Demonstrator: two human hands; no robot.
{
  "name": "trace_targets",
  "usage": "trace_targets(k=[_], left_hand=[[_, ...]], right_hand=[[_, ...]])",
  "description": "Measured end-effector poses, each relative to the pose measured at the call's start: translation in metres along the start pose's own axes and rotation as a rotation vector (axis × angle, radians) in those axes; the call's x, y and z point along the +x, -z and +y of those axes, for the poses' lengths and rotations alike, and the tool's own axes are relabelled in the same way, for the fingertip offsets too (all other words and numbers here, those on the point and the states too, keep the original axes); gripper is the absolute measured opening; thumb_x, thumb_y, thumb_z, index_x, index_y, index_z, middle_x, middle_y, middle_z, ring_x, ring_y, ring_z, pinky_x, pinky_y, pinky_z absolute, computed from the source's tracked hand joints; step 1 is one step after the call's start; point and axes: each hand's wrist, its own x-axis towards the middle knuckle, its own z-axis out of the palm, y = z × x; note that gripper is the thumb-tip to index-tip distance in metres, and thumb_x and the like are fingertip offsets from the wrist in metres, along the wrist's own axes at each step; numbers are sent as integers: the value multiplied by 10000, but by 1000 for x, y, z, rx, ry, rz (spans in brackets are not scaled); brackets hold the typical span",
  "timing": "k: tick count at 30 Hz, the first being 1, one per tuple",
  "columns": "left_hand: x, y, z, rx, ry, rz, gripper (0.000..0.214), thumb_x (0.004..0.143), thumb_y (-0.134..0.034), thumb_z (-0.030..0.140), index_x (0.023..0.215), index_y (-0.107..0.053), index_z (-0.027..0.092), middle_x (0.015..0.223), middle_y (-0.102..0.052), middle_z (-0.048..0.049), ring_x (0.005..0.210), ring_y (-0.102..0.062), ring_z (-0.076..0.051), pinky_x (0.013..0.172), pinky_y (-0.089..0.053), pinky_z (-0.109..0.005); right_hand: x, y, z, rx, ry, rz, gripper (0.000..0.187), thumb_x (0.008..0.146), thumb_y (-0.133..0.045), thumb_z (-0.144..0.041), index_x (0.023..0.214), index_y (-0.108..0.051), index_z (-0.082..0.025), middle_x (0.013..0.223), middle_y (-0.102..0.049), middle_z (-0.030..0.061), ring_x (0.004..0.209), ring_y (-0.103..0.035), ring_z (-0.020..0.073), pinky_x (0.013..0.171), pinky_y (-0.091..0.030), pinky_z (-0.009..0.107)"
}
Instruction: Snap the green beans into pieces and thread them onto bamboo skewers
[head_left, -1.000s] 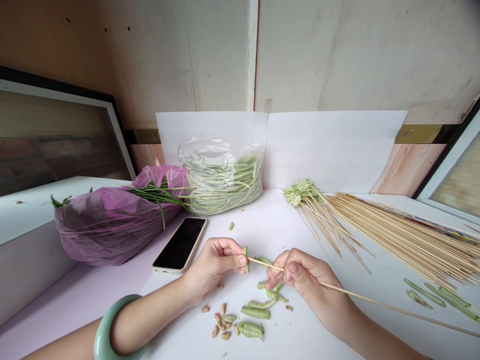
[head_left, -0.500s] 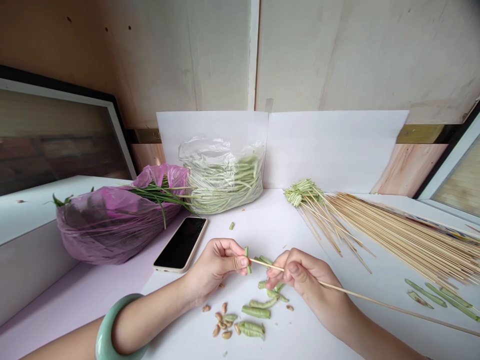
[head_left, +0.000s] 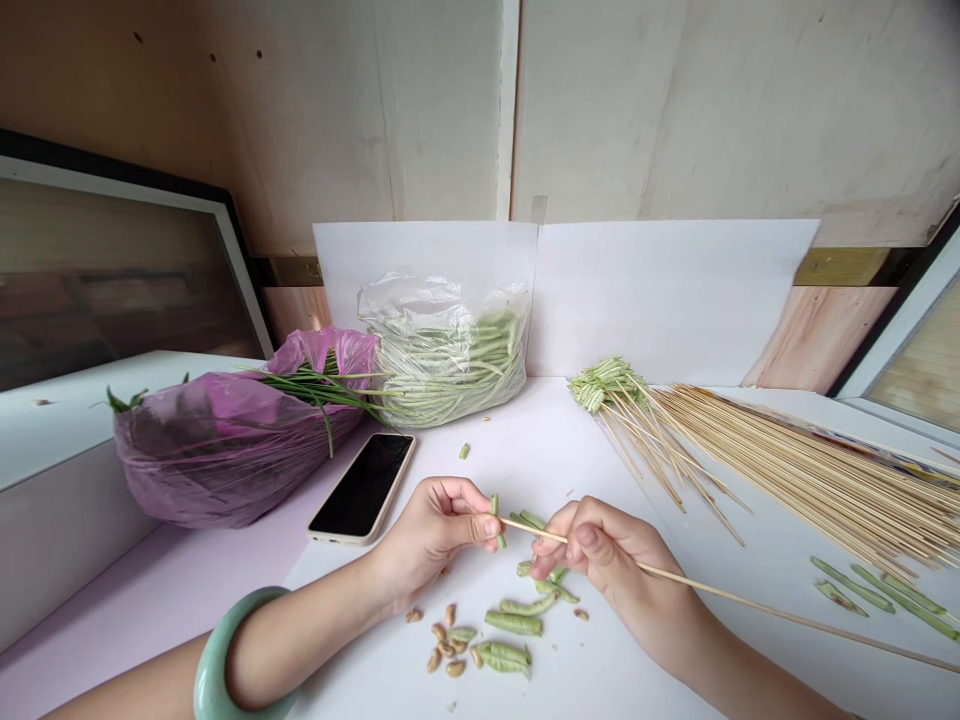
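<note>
A short piece of green bean [head_left: 494, 506] is pinched between the thumb and fingers of my left hand [head_left: 442, 515]. My right hand [head_left: 611, 550] is closed around a thin bamboo skewer [head_left: 712, 592]. The skewer's left end meets the bean piece at my left fingertips; whether it has gone in is hidden there. Below and between my hands lie several cut bean pieces [head_left: 513, 623] and loose brown bean seeds [head_left: 454, 669]. A green bangle [head_left: 214, 665] circles my left forearm.
A black-screened phone [head_left: 362, 487] lies left of my hands. Behind it sit a purple bag [head_left: 232, 465] and a clear bag of long beans [head_left: 450, 370]. Rightward are skewers with bean pieces [head_left: 604, 383], a spread of bare skewers [head_left: 795, 465] and bean lengths [head_left: 853, 585].
</note>
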Motion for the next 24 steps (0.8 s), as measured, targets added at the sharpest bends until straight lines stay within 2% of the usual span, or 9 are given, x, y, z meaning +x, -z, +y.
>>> trace_targets(k=[9, 12, 15, 17, 20, 24], left_hand=[[1, 2, -1, 17, -11, -7, 280, 464, -874, 211, 580, -638, 114, 517, -649, -9, 496, -595, -107, 555, -449, -221], [2, 4, -2, 52, -28, -62, 252, 511, -856, 221, 605, -650, 113, 532, -660, -24, 509, -586, -106, 566, -445, -226], [4, 6, -2, 87, -34, -109, 260, 539, -843, 237, 695, -679, 109, 602, -681, -42, 557, -586, -110, 594, -444, -232], [6, 8, -1, 121, -45, -82, 295, 538, -844, 252, 743, -689, 105, 650, -687, -48, 583, -585, -112, 616, -447, -240], [8, 9, 0, 174, -71, -23, 290, 566, -827, 301, 724, -687, 101, 651, -673, -47, 593, -579, -118, 631, -447, -252], [9, 10, 1, 202, -77, -23, 286, 619, -790, 355, 695, -673, 105, 644, -662, -47, 604, -576, -125, 635, -446, -259]], right_hand=[[0, -4, -3, 0, 2, -4, 318, 910, -465, -440, 745, -597, -201, 782, -678, 65, 765, -648, 208, 771, -498, 427], [4, -1, -12, -1, -35, -13, 309, 874, -524, -449, 730, -605, -188, 771, -667, 58, 684, -676, 206, 679, -526, 394], [8, 9, -22, -63, -53, 30, 323, 844, -571, -445, 666, -603, -177, 684, -668, 49, 540, -648, 172, 591, -520, 352], [11, 18, -27, -107, -25, 98, 327, 827, -597, -436, 627, -609, -177, 615, -653, 39, 481, -605, 153, 567, -508, 345], [13, 32, -31, -139, 4, 152, 265, 773, -671, -397, 628, -642, -178, 588, -635, 32, 493, -582, 151, 556, -500, 334], [13, 41, -31, -180, -77, 153, 135, 711, -747, -302, 729, -688, -182, 617, -652, 26, 552, -606, 158, 571, -517, 313]])
